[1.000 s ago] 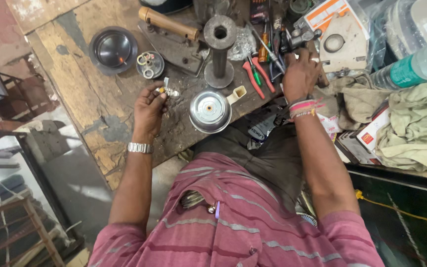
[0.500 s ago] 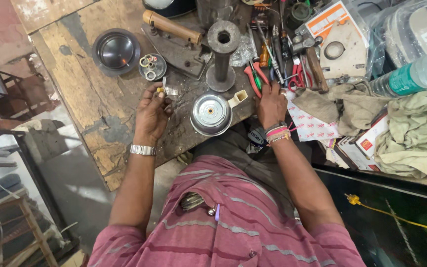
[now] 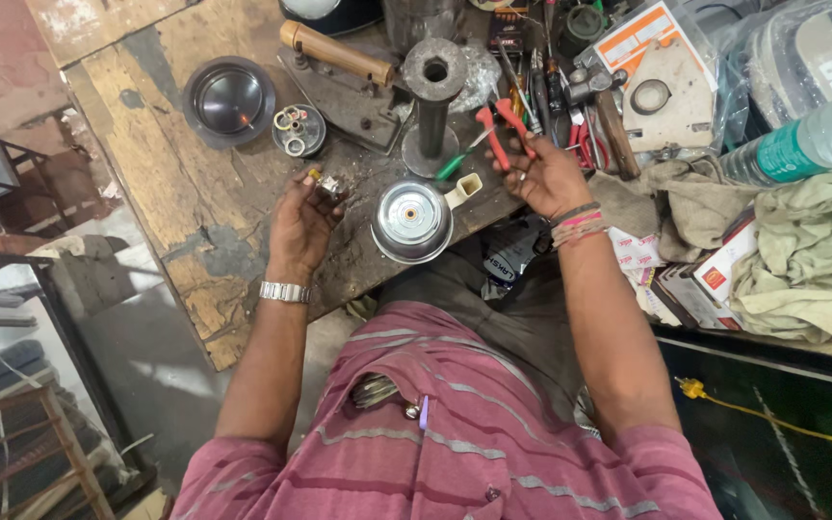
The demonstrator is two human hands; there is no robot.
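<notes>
Pinching a small metal part in its fingertips, the left hand hovers above the wooden bench; what the part is cannot be made out. Right hand is closed around red-handled pliers, whose jaws are hidden behind the fingers. Between the hands sits a shiny round cap, just beside a steel post. Tools beyond are jumbled, partly cut off by the top edge.
</notes>
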